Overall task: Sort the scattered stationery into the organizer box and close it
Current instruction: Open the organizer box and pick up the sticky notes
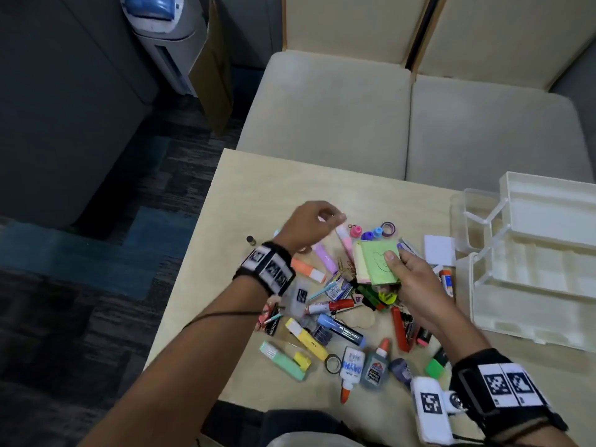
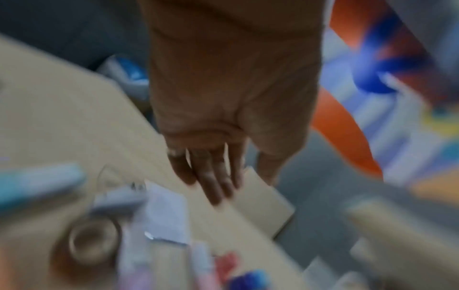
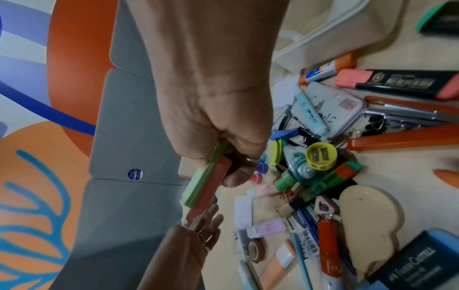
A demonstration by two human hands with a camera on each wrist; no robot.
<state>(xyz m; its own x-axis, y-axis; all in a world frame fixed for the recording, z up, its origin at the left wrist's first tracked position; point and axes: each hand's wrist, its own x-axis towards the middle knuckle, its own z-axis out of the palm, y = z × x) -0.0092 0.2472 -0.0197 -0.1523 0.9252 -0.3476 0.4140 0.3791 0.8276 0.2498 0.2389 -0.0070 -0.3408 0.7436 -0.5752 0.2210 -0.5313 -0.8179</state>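
A heap of stationery (image 1: 338, 304) lies on the pale wooden table (image 1: 245, 195). My right hand (image 1: 395, 266) grips a stack of sticky note pads (image 1: 379, 262), green on top, thumb pressed on the top sheet. In the right wrist view the right hand (image 3: 223, 157) holds the pads (image 3: 206, 182) edge-on, green over red. My left hand (image 1: 332, 217) hovers over the heap's far side near a pink highlighter (image 1: 343, 240), fingers loosely curled and holding nothing. The left wrist view is blurred and shows the left hand (image 2: 218, 176) with empty fingers. The white organizer box (image 1: 532, 253) stands open at the right, its trays spread out.
Two glue bottles (image 1: 364, 369), a blue Faber-Castell marker (image 1: 342, 330), a red stapler (image 1: 400, 330) and highlighters (image 1: 306, 338) lie near the table's front. A beige sofa (image 1: 387, 117) stands behind the table. The floor drops away at the left edge.
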